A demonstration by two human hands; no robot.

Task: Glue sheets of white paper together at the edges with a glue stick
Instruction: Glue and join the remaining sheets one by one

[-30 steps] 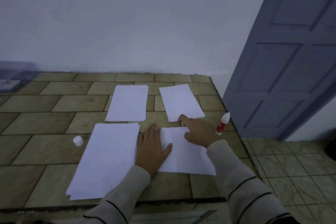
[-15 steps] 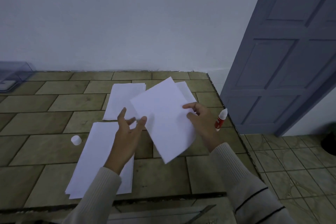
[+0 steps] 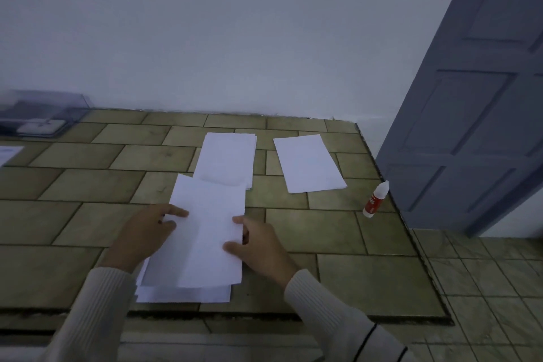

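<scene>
1. A tiled counter (image 3: 367, 282) is bearing everything.
2. A near paper stack (image 3: 182, 295) is lying by its front edge, with a far paper stack (image 3: 227, 156) lying behind it.
3. A single sheet (image 3: 310, 163) is lying right of the far one.
4. A glue bottle (image 3: 375, 200) is standing by the right edge.
5. A clear box (image 3: 44, 114) is sitting back left.

Counter (image 3: 88, 214): olive-brown tiles, staggered brick pattern, dark grout lines. Paper sheets (image 3: 205, 232) on the counter: plain white. Glue stick (image 3: 375, 199) at the counter's right edge: white body, red label. Wall (image 3: 235, 23) behind the counter: plain white. Door (image 3: 470, 126) right of the counter: slate blue, panelled. Sleeves (image 3: 338, 311) over the counter: cream, ribbed, thin dark stripes.
</scene>
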